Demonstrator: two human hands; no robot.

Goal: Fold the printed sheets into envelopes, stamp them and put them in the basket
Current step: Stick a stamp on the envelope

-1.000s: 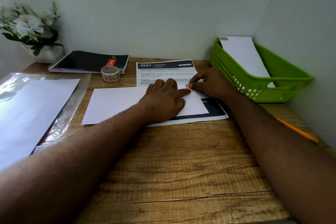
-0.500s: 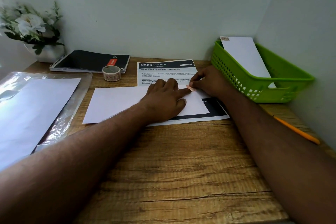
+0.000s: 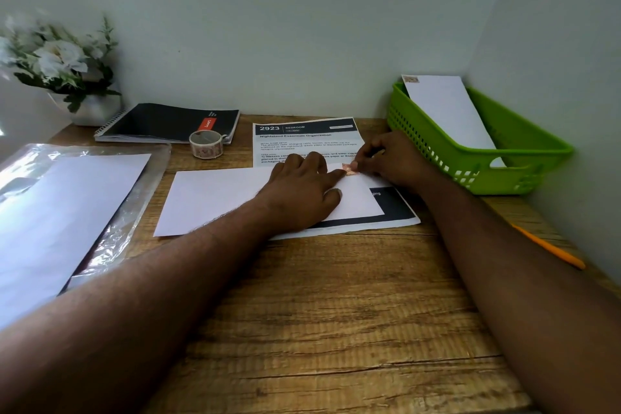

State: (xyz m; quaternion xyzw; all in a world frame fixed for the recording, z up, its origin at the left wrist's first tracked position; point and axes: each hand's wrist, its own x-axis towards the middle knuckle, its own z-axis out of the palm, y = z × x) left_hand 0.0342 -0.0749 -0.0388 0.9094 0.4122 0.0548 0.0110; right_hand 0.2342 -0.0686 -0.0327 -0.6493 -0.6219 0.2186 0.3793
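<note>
Single head cam, wide-angle, looking forward and down over the wooden desk (image 3: 336,329) from the near edge. Faces the far wall; right wall also in frame. Both forearms enter from the near side. Close range.

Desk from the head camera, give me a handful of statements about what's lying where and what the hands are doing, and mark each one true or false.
1. An envelope with a stamp at its corner leans in the green basket. True.
2. The stamp roll lies inside the basket. False: it sits on the desk in front of the black notebook.
3. The left hand rests on the folded white sheet. True.
4. The right hand holds the orange pencil. False: it pinches a small stamp at the sheet's top edge; the pencil lies at the desk's right edge.
5. The folded sheet lies partly over a printed page. True.
</note>
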